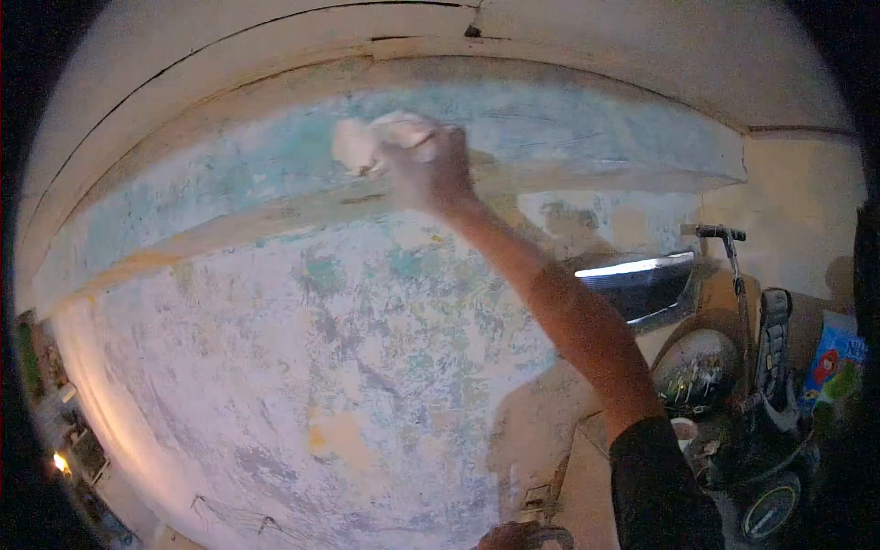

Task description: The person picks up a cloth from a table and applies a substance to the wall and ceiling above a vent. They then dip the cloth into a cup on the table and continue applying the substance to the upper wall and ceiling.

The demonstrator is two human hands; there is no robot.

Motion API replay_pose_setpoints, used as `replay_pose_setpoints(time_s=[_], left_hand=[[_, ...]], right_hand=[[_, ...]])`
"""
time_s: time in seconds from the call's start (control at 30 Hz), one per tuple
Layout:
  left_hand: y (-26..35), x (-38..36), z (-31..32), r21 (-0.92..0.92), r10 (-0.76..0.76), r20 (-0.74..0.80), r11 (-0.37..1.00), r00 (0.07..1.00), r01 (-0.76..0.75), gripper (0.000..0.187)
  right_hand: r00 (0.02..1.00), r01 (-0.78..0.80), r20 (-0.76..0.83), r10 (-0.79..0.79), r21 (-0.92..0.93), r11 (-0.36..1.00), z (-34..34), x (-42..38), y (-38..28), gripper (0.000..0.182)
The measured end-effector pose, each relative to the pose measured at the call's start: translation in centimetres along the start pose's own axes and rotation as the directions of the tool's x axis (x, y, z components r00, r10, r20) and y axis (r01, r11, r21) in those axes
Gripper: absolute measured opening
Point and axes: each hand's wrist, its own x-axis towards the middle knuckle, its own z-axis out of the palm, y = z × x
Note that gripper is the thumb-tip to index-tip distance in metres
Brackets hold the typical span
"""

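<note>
My right hand (435, 174) is raised against the upper part of the wall, its fingers closed around a crumpled whitish cloth (362, 147). Motion blurs both the hand and the cloth. Behind the cloth runs a raised band (275, 147) with worn turquoise paint. Below this ledge the wall (394, 302) is patchy, with white, pale green and tan areas where paint has come off. At the bottom edge, a dark brown shape (513, 536) may be part of my left hand; its fingers cannot be made out.
On the right stand a dark panel with a bright top edge (642, 284), a T-shaped handle (721, 233), a rounded, paint-spattered object (698, 367) and a colourful bag (830, 362). A small light (61, 463) glows at lower left. The ceiling (587, 27) curves close above the band.
</note>
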Motion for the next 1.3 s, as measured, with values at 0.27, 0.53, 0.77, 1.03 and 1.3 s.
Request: replay_pose_setpoints(time_s=[0.27,0.53,0.77,1.03,1.3], left_hand=[[-1.2,0.5,1.0,0.017,0.122,-0.045,0.992,0.992,-0.121,0.04],[-3.7,2.5,3.2,0.102,0.04,-0.069,0.994,0.997,-0.033,0.036],[-4.4,2.9,3.9,0.221,0.105,-0.069,0.971,0.992,-0.088,0.033],[-2.9,2.5,2.7,0.332,-0.043,0.085,0.943,0.995,0.012,0.036],[-4.0,2.1,3.4,0.251,0.092,-0.034,0.965,0.995,-0.081,0.043]], right_hand=[[0.894,-0.449,-0.207,0.398,-0.387,0.806,-13.0,-2.1,8.8,0.023],[0.993,-0.061,-0.001,0.116,-0.856,0.513,-12.0,-0.8,3.5,0.021],[0.993,0.093,0.118,-0.016,-0.685,0.723,-1.5,-1.3,-1.0,0.018],[0.994,0.084,0.101,-0.043,-0.444,0.892,7.1,-0.5,-4.7,0.009],[0.992,0.125,-0.018,-0.123,0.118,0.985,6.9,-2.1,-5.4,0.015]])
